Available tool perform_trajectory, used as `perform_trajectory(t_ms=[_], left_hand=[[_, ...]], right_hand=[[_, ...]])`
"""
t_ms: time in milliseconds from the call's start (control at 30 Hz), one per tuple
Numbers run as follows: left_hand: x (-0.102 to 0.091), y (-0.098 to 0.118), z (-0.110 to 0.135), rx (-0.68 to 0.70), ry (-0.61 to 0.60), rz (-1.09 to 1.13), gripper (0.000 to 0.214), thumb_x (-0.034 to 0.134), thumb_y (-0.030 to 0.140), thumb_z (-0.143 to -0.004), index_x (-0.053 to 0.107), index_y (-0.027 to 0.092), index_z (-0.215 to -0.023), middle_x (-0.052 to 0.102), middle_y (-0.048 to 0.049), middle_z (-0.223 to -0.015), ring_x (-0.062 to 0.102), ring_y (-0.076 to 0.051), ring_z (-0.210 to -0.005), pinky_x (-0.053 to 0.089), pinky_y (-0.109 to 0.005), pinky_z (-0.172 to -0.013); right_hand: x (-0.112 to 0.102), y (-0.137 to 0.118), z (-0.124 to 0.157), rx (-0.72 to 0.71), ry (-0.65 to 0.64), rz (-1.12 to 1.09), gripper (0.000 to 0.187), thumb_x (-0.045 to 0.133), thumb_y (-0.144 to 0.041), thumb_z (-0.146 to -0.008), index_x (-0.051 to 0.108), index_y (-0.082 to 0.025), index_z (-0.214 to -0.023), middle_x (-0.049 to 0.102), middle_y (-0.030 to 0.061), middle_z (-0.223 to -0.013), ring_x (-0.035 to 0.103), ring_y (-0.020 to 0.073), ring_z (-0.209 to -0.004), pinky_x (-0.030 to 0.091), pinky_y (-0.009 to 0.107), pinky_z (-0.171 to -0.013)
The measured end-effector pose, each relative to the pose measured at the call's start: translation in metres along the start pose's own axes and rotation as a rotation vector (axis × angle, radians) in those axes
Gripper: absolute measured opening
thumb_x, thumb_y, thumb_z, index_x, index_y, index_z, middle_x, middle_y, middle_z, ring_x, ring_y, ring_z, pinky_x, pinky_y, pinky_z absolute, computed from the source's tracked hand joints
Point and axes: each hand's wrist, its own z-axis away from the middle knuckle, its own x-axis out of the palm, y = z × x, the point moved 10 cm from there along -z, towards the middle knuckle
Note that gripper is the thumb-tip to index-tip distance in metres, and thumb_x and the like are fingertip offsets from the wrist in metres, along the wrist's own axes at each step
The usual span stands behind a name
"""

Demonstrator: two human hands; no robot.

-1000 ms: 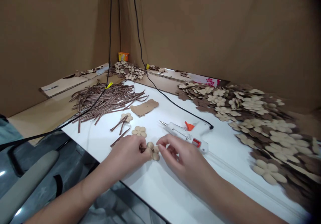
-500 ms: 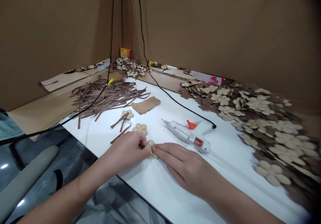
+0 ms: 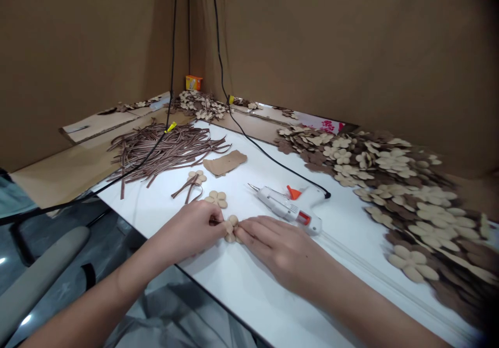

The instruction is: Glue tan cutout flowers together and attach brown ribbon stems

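You are working in a corner lined with brown cardboard walls (image 3: 351, 41). Use the hot glue gun (image 3: 286, 207) as your reference point. It lies on its side on the white work board (image 3: 234, 296), with its nozzle pointing left.

To the right of the glue gun, a large heap of tan and brown flower cutouts (image 3: 405, 197) covers the board's right side. Far left of the glue gun lies a bundle of brown striped strips (image 3: 163, 150). A black power cord (image 3: 273, 158) runs from the rear of the glue gun toward the far corner.

Left of the nozzle, note a cardboard scrap (image 3: 225, 163), a loose five-petal flower cutout (image 3: 216, 198) and a second flower cutout with strips beneath it (image 3: 196, 177).

The held flower cutout (image 3: 232, 228) sits on the board just below and left of the nozzle, between your hands and partly hidden by your fingers. Your left hand (image 3: 187, 231) is closed, with its curled fingers against the cutout's left side; you cannot tell exactly which part they grip. Your right hand (image 3: 280, 249) lies nearly flat just in front of the glue gun, fingers extended, their tips touching the cutout's right side.
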Motion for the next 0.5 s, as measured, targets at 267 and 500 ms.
perform_trajectory(t_ms=[267, 500], left_hand=[[0.000, -0.013, 0.009, -0.040, -0.017, 0.082, 0.024, 0.041, 0.035, -0.080, 0.050, 0.019, -0.065, 0.049, 0.0045, -0.049, 0.046, -0.009, -0.031, 0.031, -0.017, -0.031], [-0.019, -0.008, 0.017, -0.043, 0.004, 0.019, 0.026, 0.039, 0.038, -0.083, 0.055, 0.021, -0.071, 0.054, 0.0040, -0.052, 0.049, -0.011, -0.037, 0.034, -0.020, -0.038]], right_hand=[[0.006, 0.002, 0.001, 0.028, -0.052, -0.019, 0.025, 0.041, -0.006, -0.089, 0.060, -0.008, -0.105, 0.063, 0.0096, -0.088, 0.058, 0.0204, -0.085, 0.051, 0.035, -0.073], [0.008, -0.003, 0.001, 0.017, -0.075, -0.002, 0.032, 0.035, -0.004, -0.089, 0.057, -0.005, -0.112, 0.063, 0.0128, -0.091, 0.059, 0.0204, -0.084, 0.056, 0.032, -0.068]])
